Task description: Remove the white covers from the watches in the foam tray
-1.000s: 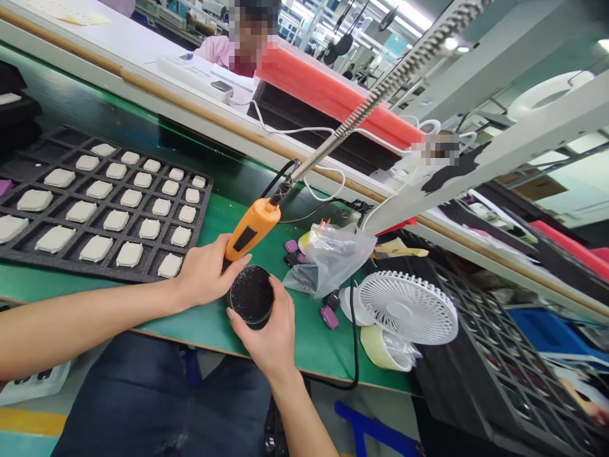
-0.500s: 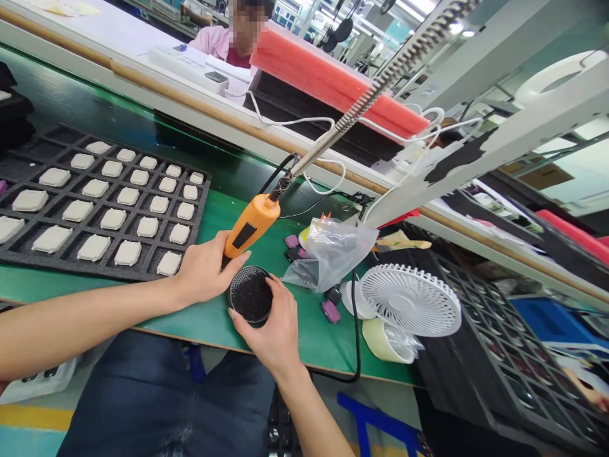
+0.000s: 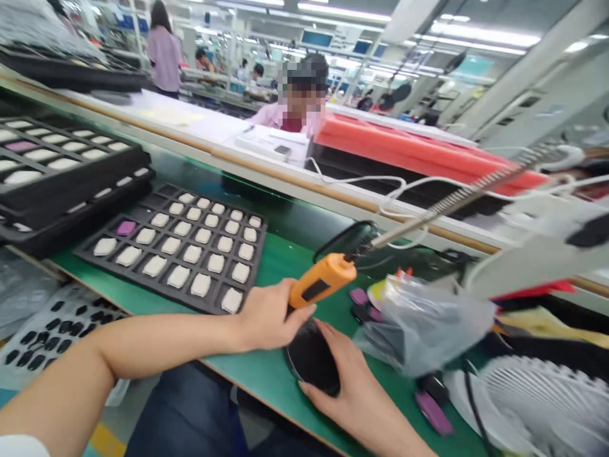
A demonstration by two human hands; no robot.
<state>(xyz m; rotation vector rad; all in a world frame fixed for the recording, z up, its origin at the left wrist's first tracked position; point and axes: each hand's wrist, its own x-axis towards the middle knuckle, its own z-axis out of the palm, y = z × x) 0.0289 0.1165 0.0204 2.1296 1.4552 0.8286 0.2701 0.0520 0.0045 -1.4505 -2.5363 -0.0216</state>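
Observation:
My left hand (image 3: 268,315) is wrapped round the lower end of an orange hand tool (image 3: 322,279), whose metal spring cable (image 3: 457,202) runs up to the right. The tool's tip points down into a round black dish (image 3: 310,360) on the green bench mat (image 3: 266,374). My right hand (image 3: 354,383) is curled round the near right side of that dish. A black foam tray (image 3: 159,285) holding several white square parts and one purple part lies to the left of my left hand.
Stacked black trays (image 3: 71,184) sit at the far left. A clear plastic bag (image 3: 428,327), small purple parts (image 3: 431,411) and a white fan (image 3: 547,400) lie to the right. A person in pink sits across the line behind a red foam block (image 3: 428,149).
The view has swung left and lifted, so more trays and the far bench show. Both hands keep their hold on the tool and the dish.

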